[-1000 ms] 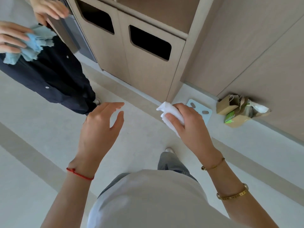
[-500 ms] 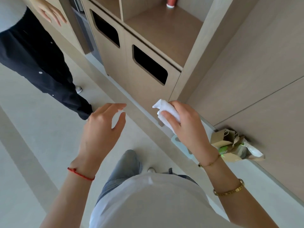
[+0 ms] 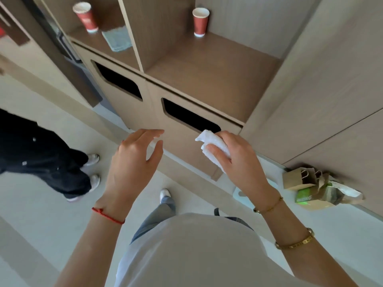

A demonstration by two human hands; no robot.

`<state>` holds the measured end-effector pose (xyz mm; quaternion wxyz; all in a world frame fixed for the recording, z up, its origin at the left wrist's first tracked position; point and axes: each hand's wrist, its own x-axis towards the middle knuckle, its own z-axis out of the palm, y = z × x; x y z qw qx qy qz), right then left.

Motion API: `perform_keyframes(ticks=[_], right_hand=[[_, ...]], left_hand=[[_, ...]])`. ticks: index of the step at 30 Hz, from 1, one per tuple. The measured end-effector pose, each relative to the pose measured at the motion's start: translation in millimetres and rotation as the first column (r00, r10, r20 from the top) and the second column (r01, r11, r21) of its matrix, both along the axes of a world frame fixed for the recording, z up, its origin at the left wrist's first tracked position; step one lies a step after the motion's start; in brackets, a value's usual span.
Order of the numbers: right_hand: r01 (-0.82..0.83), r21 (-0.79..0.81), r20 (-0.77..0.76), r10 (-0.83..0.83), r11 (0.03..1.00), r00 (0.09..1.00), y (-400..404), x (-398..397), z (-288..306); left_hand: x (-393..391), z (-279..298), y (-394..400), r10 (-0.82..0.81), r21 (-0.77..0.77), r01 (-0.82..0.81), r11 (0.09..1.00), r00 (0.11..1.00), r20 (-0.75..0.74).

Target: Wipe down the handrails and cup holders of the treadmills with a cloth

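- Nearest the camera is the person's own white shirt [image 3: 199,249], with grey trousers and one shoe [image 3: 165,193] showing below it on the pale floor [image 3: 41,214].
- The left hand [image 3: 132,162] is held out with fingers loosely spread, holding nothing; a red string [image 3: 107,216] circles its wrist.
- The right hand [image 3: 238,160] grips a folded white cloth [image 3: 213,144], thumb across it, the cloth's end poking out to the left. Two gold bangles [image 3: 294,243] sit on that arm.
- Both hands hover in front of the cabinet [image 3: 186,150], the cloth just below its right-hand dark slot [image 3: 190,117].
- Right of the cabinet, on the floor against the wall, lie crumpled paper bags [image 3: 315,187].
- Left of the cabinet stands a second person in dark trousers [image 3: 41,154] and pale shoes.
- On the cabinet's open shelf, two red paper cups [image 3: 200,21] stand upright in separate bays; a grey rag [image 3: 117,39] lies beside the left cup.
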<state>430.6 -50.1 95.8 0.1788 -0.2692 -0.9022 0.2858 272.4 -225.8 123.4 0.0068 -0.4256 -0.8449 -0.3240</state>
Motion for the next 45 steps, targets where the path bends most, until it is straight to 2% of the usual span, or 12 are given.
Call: perform_keyframes(ticks=[8,19,25,29,32,35,37,41,45], right_hand=[[0.176,0.016,-0.023,-0.176,0.984,0.984,7,-90,-2],[0.382,0.04,0.005,-0.382,0.923,0.924,61,-148,-1],[0.434,0.159,0.022,-0.443,0.887,0.896,116,-181,-12],[0.422,0.288,0.033,-0.45,0.859,0.892,147,-202,-27],[0.383,0.327,0.136,-0.444,0.864,0.885,166,-218,-38],[0.397,0.387,0.117,-0.471,0.832,0.874,178,-228,-54],[0.385,0.368,0.133,-0.458,0.846,0.879,182,-233,-68],[0.382,0.163,0.226,-0.412,0.91,0.883,174,-239,-90],[0.433,0.09,0.165,-0.443,0.897,0.881,160,-235,-90]], left_hand=[[-120,6,34,-0.183,-0.036,0.183,0.982,0.983,-0.012],[-189,-7,125,-0.387,-0.019,0.387,0.922,0.922,0.024],[-214,-10,169,-0.432,-0.007,0.432,0.902,0.902,0.019],[-231,-19,187,-0.421,-0.015,0.422,0.907,0.906,0.031],[-246,-24,202,-0.42,-0.018,0.421,0.907,0.906,0.052],[-258,-29,214,-0.442,-0.012,0.443,0.897,0.896,0.047],[-265,-32,219,-0.47,-0.011,0.472,0.882,0.881,0.054],[-278,-37,223,-0.509,-0.026,0.511,0.859,0.859,0.06],[-282,-35,220,-0.539,-0.01,0.541,0.841,0.84,0.063]])
